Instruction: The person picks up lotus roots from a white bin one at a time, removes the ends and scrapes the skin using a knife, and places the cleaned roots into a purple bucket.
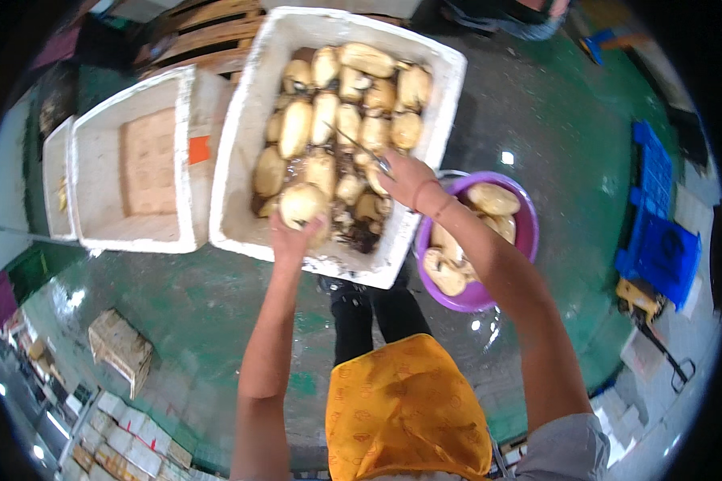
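Note:
A pale lotus root segment [304,203] is in my left hand [290,237], raised over the near left part of a white foam box [231,162]. My right hand [408,182] grips a knife [354,143] near the box's right side. Its thin blade points up and left, above the other roots. Several lotus root segments [295,129] lie in rows inside the box, with dark wet scraps [361,237] at the near end. Beside the box on the right, a purple basin [532,225] holds more lotus roots [493,199], partly hidden under my right forearm.
Another foam box [150,162] stands left, with an orange label [199,150] on its side. Wooden pallets [207,36] lie behind. A small stool [120,349] is at lower left, a blue crate [659,240] at far right. The green floor [204,318] looks wet.

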`<action>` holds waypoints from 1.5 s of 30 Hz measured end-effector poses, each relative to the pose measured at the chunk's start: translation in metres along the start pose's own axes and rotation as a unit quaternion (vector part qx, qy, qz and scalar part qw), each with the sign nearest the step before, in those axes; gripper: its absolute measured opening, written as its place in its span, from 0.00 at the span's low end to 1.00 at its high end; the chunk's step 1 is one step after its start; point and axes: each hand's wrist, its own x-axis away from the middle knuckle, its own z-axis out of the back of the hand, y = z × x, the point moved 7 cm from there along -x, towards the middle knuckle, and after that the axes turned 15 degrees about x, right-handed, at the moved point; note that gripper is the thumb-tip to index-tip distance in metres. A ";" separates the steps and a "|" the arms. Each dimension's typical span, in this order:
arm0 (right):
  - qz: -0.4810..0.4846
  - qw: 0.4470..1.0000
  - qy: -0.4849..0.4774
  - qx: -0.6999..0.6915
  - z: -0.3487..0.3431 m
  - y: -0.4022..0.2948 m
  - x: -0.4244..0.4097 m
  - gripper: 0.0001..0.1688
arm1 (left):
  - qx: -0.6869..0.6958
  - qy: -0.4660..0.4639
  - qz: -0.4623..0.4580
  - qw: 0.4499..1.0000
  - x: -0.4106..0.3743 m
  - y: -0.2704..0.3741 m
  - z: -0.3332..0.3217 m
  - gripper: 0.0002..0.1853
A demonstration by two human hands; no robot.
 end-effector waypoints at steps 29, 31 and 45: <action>-0.410 0.691 0.354 -0.479 -0.008 0.290 0.354 0.07 | -0.258 -0.586 -0.231 0.733 0.225 -0.053 -0.432 0.20; -0.387 0.696 0.348 -0.494 -0.002 0.275 0.345 0.08 | -0.135 -0.580 -0.196 0.779 0.174 0.008 -0.395 0.17; -0.251 0.759 0.160 -0.579 -0.025 0.092 0.184 0.11 | -0.260 -0.081 0.117 0.955 -0.134 -0.218 -0.075 0.52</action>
